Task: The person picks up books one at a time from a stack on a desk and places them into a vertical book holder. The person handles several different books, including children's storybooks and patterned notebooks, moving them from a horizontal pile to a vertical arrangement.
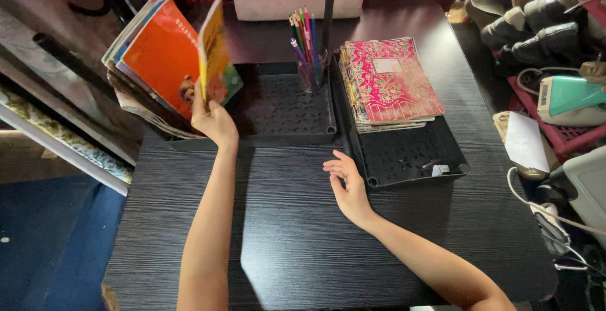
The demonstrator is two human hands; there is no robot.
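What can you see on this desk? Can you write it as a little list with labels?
Left hand: grips a yellow book, upright beside the leaning books
Right hand: open, holds nothing, rests on the dark desk
Middle: cup of coloured pencils
Right: pink notebooks stacked in a black tray

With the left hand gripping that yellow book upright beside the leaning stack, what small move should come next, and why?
Probably tip the yellow book leftward until it leans flat against the orange book. The left hand pinches its lower edge while it stands on edge, apart from the leaning stack, so it would likely topple if released. The right hand hangs open over the table, holding nothing.
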